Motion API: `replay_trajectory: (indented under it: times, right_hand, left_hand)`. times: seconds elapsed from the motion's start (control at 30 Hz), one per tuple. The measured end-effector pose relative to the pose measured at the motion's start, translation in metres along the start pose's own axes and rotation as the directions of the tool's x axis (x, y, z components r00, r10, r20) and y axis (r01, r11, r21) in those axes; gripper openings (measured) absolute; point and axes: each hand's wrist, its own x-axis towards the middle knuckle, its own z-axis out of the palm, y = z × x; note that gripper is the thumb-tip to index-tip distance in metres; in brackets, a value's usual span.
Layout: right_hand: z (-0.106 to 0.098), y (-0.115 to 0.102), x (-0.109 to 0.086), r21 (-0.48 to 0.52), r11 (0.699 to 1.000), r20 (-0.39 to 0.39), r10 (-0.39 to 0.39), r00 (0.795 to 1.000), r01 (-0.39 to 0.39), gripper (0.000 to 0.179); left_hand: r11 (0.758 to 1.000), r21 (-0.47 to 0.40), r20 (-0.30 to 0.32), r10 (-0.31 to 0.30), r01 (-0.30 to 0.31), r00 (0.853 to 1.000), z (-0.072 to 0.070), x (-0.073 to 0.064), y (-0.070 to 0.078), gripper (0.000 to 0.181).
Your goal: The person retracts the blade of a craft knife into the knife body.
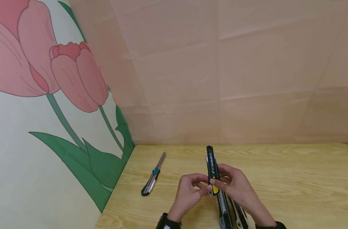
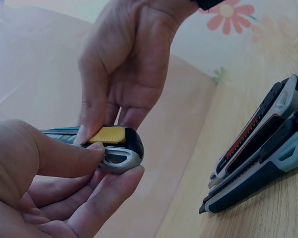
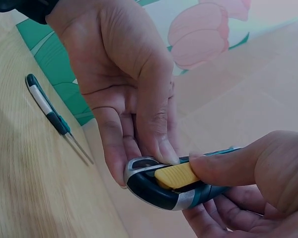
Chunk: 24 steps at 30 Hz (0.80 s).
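Both hands hold one utility knife (image 1: 212, 167) above the table, its body dark with a yellow slider (image 3: 176, 176). The left hand (image 1: 189, 192) pinches the silver-looped end between thumb and fingers. From the other side the right hand (image 1: 238, 186) grips the body, its thumb beside the slider. No blade shows out of this knife. In the left wrist view, two more utility knives (image 2: 260, 131) (image 2: 263, 163) lie side by side on the table, below the hands. Another utility knife (image 1: 152, 178), with a teal slider and its blade out, lies left of the left hand.
The wooden table (image 1: 302, 184) meets a wall covered with creased tan sheeting (image 1: 219, 73) at its back edge. On the left, a pale wall (image 1: 16, 156) painted with pink tulips borders the table's side. Each wrist wears a dark band.
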Motion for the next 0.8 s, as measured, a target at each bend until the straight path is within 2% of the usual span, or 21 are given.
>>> replay_trajectory:
  times: [0.33,0.43,0.6,0.8]
  right_hand:
    - [-0.007,0.000,0.000,-0.016,1.000,0.028,0.003,1.000,-0.003,0.040]
    - [-0.010,0.000,0.000,-0.044,0.999,0.022,0.026,0.999,-0.025,0.037]
    - [-0.018,0.003,0.001,-0.141,0.989,0.026,0.050,0.998,-0.046,0.038]
    - [-0.031,0.009,0.000,-0.133,0.988,0.048,0.079,0.996,-0.072,0.042]
  left_hand:
    - [0.998,0.029,0.005,-0.064,0.064,0.998,0.002,0.001,0.003,0.020]
    - [0.998,0.032,0.015,-0.055,0.055,0.998,0.003,0.000,0.003,0.020]
    - [0.998,0.050,0.058,-0.041,0.038,0.997,0.008,-0.001,0.000,0.020]
    - [0.997,-0.004,0.121,-0.074,0.075,0.990,0.014,-0.004,-0.007,0.021]
